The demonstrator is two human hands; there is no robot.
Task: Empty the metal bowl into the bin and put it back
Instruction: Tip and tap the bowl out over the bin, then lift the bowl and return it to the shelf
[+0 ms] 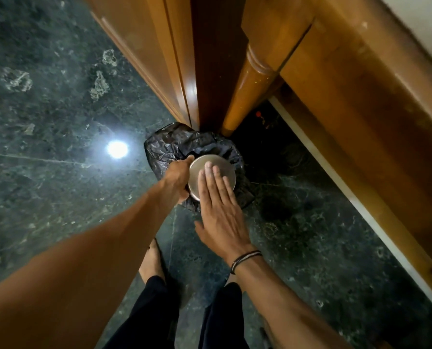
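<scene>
Steel is the material of the round metal bowl [211, 172], which we see in the head view turned bottom-up over the bin lined with a crinkled black plastic bag [182, 144]. Its flat underside faces the camera, and its opening faces down into the liner.

We grip the bowl's rim on its left side with the left hand [177, 176]; the thumb shows at the upper edge of the rim, while the other fingers curl under the bowl, so we cannot tell how they lie. The left forearm runs in from the lower left corner.

We lay the right hand [220, 210] flat, palm down, on the bowl's upturned base. Its four fingers [210, 175] are straight and held side by side, their tips reaching the middle of the base, and the thumb stands out to the left, clear of the metal. A thin dark cord bracelet [245, 260] circles the right wrist.

The bin stands on a dark green speckled stone floor [46, 109], at the foot of a varnished brown wooden post [247, 91] and just beside a wooden panel [144, 46]. A bright round light reflection [117, 149] shines on the floor to the left of the bin. Below the arms we see two legs in black trousers [154, 311] and a bare foot [153, 260].
</scene>
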